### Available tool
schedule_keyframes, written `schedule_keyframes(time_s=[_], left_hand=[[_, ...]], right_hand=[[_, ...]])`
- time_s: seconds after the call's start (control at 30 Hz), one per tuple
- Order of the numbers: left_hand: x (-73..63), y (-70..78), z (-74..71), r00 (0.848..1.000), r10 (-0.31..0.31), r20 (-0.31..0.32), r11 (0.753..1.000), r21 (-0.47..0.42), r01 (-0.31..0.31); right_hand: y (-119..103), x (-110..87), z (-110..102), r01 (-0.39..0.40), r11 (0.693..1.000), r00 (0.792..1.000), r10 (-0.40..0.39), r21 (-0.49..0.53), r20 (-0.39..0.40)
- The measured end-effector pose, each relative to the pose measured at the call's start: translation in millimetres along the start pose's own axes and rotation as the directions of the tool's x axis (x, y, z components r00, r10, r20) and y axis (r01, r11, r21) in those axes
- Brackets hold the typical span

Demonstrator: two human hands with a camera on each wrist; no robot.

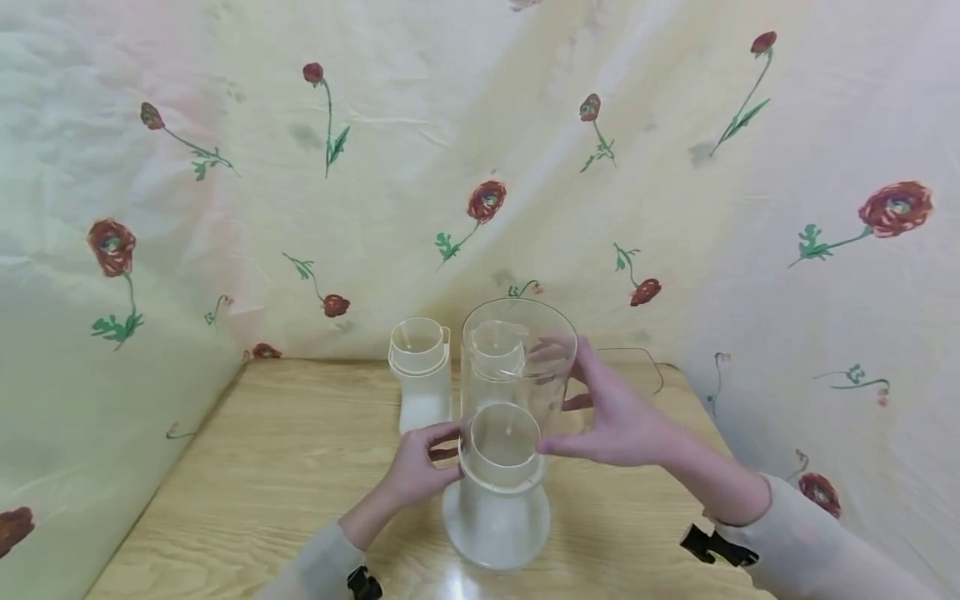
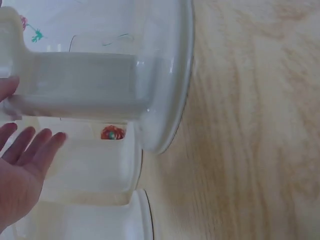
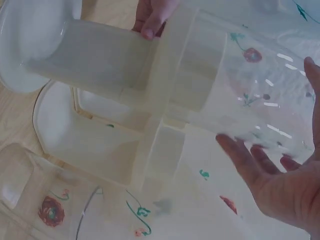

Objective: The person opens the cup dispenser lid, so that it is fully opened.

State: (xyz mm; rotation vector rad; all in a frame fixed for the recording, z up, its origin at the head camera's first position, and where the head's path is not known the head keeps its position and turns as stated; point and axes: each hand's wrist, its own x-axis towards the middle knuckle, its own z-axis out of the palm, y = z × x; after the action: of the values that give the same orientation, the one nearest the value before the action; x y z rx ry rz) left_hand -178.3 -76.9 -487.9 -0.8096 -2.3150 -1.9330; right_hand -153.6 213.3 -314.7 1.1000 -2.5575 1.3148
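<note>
A tall clear plastic cylinder stands upright on a white plastic stand with a round foot. Its lower end surrounds the stand's inner ring, down at the collar. My right hand holds the cylinder from the right, thumb in front and fingers behind; the right wrist view shows this right hand spanning the cylinder wall. At the left of the collar, my left hand has thumb and fingers apart. Seen from the left wrist, that left hand has nearly straight fingers beside the stand's neck.
Behind stand two more white stands, a left one and another seen through the cylinder. Another clear container is by them on the wooden table. Flowered cloth closes off the back and sides.
</note>
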Motion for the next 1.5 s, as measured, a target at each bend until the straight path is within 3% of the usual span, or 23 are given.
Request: schedule_keyframes(time_s=[0.13, 0.3, 0.43, 0.63, 0.8, 0.93, 1.0, 1.17, 1.23, 1.5], left_hand=[[1.4, 3.5, -1.8, 0.998, -0.042, 0.047, 0.999, -0.029, 0.044], [-3.8, 3.1, -0.2, 0.998, -0.063, 0.029, 0.994, -0.086, 0.065], [-7.8, 2.2, -0.3, 0.999, -0.048, 0.003, 0.990, -0.135, 0.048], [-6.8, 2.4, -2.6, 0.997, -0.076, 0.024, 0.984, -0.162, 0.079], [-11.0, 0.6, -0.2, 0.992, -0.127, -0.009, 0.973, -0.197, 0.123], [-15.8, -3.6, -1.9, 0.989, -0.139, -0.049, 0.964, -0.237, 0.123], [-16.5, -6.1, -4.6, 0.990, -0.135, -0.034, 0.966, -0.228, 0.124], [-13.1, -10.9, -9.8, 0.988, -0.126, 0.092, 0.971, -0.190, 0.142], [-12.2, -13.2, -8.9, 0.985, -0.132, 0.114, 0.971, -0.187, 0.151], [-19.4, -16.9, 2.2, 0.988, -0.146, 0.047, 0.972, -0.178, 0.152]], right_hand=[[4, 1.6, 4, -0.007, 1.000, 1.000, 0.007, -0.007, -0.022], [11, 5.2, 1, 0.027, 0.999, 0.999, -0.028, 0.043, 0.021], [17, 5.2, 0, 0.049, 0.998, 0.998, -0.050, 0.036, 0.033], [19, 3.6, 3, 0.007, 1.000, 1.000, -0.007, 0.001, 0.025], [27, 7.4, 4, 0.019, 0.997, 0.999, -0.023, 0.077, 0.050], [41, 7.3, 9, 0.041, 0.984, 0.998, -0.050, 0.174, 0.050], [48, 5.3, 13, 0.049, 0.979, 0.997, -0.059, 0.200, 0.045], [56, 3.1, 20, 0.041, 0.987, 0.998, -0.049, 0.155, 0.049], [56, 3.6, 21, 0.037, 0.988, 0.997, -0.047, 0.150, 0.066], [71, 3.7, 15, 0.020, 0.970, 0.985, -0.060, 0.244, 0.160]])
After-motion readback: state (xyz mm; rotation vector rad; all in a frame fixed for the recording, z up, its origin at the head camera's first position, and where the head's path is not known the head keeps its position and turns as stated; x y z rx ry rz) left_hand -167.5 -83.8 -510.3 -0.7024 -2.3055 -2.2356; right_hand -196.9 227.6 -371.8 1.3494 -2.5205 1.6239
